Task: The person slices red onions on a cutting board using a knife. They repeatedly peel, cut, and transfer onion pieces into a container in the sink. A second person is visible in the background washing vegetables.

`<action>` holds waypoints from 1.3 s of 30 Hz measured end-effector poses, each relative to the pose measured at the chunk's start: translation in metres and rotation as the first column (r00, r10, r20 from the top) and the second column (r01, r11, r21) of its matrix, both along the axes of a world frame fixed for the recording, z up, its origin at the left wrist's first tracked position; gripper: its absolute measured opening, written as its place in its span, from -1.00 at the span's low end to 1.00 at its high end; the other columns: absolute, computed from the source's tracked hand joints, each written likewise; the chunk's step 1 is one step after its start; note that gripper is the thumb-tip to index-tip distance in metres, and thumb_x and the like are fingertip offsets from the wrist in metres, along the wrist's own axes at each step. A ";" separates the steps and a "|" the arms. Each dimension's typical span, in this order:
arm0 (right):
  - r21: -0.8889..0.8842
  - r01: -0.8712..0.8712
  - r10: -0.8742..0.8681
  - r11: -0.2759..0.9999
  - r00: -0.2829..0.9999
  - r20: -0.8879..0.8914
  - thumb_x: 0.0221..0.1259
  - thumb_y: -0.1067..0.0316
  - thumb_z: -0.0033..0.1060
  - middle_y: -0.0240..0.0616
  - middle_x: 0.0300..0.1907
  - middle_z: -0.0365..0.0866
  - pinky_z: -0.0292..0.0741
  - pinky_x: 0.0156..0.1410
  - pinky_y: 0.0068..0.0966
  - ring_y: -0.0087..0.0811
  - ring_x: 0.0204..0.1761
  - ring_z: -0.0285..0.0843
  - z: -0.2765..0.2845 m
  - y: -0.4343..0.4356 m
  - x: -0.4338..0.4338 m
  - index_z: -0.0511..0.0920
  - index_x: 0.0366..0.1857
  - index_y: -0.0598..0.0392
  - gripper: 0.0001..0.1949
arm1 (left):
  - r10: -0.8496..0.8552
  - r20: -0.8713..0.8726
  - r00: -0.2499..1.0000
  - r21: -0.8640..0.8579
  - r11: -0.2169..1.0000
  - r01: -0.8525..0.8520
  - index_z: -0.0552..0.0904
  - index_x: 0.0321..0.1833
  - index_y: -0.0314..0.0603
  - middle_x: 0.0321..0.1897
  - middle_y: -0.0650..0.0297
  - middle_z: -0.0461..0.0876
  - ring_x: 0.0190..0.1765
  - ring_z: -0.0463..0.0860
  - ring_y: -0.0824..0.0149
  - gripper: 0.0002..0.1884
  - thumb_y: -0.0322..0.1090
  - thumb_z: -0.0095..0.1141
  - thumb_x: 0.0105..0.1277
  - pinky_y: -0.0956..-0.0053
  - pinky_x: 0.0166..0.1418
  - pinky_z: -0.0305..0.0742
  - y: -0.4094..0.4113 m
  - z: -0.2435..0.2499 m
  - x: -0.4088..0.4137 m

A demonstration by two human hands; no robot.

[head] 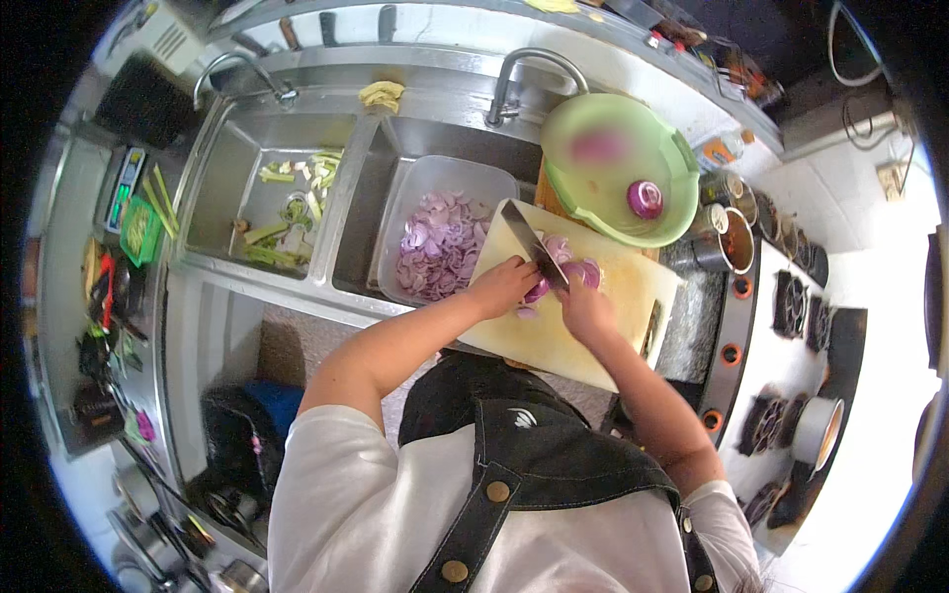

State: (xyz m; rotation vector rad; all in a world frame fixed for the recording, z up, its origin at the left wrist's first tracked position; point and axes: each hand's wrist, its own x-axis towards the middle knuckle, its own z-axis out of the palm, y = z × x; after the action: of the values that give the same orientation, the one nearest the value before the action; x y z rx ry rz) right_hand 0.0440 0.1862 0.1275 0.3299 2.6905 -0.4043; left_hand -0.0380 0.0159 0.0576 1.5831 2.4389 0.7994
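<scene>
A kitchen knife (528, 236) with a broad blade is in my right hand (588, 310), whose fingers are closed round its handle. Under and beside the blade lie red onion pieces (584, 273) on a pale cutting board (619, 304). My left hand (507, 286) presses on a piece of red onion (537, 290) left of the blade, its fingertips near the steel. Left of the board, a translucent plastic tub (506, 182) in the sink holds many sliced onions (445, 244). Behind the board, a green basin (619, 189) contains a cut red onion (645, 199) and a blurred purple thing.
The left sink (222, 170) holds vegetable trimmings (273, 256). Two faucets (498, 93) rise behind the sinks, with a yellow cloth (382, 95) between them. A metal pot (735, 241) and a gas stove (771, 356) stand at the right. A dark strip (652, 326) lies at the board's right edge.
</scene>
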 end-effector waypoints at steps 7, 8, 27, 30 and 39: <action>-0.020 -0.014 0.015 1.000 0.999 0.038 0.38 0.13 -0.15 0.25 -0.33 0.62 0.52 -0.15 0.08 0.24 -0.26 0.62 -0.004 0.003 0.005 0.32 -0.01 0.19 -0.67 | 0.020 0.003 1.000 0.084 0.996 -0.020 0.53 -0.03 -0.27 -0.04 0.12 0.49 0.05 0.46 0.04 -0.68 -0.45 0.04 0.12 0.27 0.18 0.44 -0.009 -0.014 0.004; -0.035 0.003 -0.003 0.999 1.000 0.020 0.38 0.14 -0.15 0.24 -0.32 0.62 0.51 -0.15 0.08 0.24 -0.26 0.62 0.002 -0.001 0.008 0.33 -0.01 0.18 -0.68 | 0.007 -0.013 1.000 0.077 0.997 -0.006 0.52 -0.01 -0.30 0.00 0.09 0.49 0.08 0.45 0.03 -0.67 -0.48 0.03 0.12 0.25 0.22 0.42 -0.011 -0.015 0.003; -0.025 -0.027 0.028 0.999 0.999 0.041 0.34 0.14 -0.04 0.27 -0.28 0.62 0.50 -0.07 0.07 0.22 -0.20 0.61 -0.026 -0.013 -0.005 0.39 -0.01 0.21 -0.65 | 0.071 -0.166 0.984 0.192 0.981 -0.038 0.56 -0.03 -0.26 -0.14 0.19 0.48 -0.03 0.47 0.15 -0.70 -0.36 0.01 0.17 0.36 0.10 0.45 -0.016 -0.030 0.013; -0.034 -0.032 0.033 0.999 0.999 0.025 0.33 0.13 -0.03 0.27 -0.30 0.62 0.50 -0.08 0.07 0.23 -0.21 0.61 0.009 -0.018 -0.007 0.38 0.01 0.20 -0.65 | 0.057 -0.214 0.975 0.156 0.988 -0.023 0.56 -0.03 -0.27 -0.16 0.18 0.48 -0.03 0.48 0.14 -0.69 -0.36 0.01 0.17 0.35 0.08 0.47 -0.017 -0.037 0.014; -0.005 0.017 -0.016 1.000 0.994 0.104 0.35 0.17 -0.07 0.26 -0.31 0.62 0.50 -0.10 0.10 0.25 -0.23 0.61 0.004 -0.024 0.006 0.35 0.00 0.23 -0.66 | 0.045 -0.037 0.998 0.127 0.991 -0.040 0.54 0.01 -0.28 -0.12 0.15 0.49 -0.01 0.48 0.12 -0.67 -0.36 -0.02 0.19 0.35 0.11 0.46 -0.018 -0.026 0.015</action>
State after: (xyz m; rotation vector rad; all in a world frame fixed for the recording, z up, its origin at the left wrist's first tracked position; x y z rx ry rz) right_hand 0.0497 0.1625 0.1315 0.3620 2.5867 -0.3888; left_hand -0.0226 -0.0024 0.0314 1.6094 2.5034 0.9565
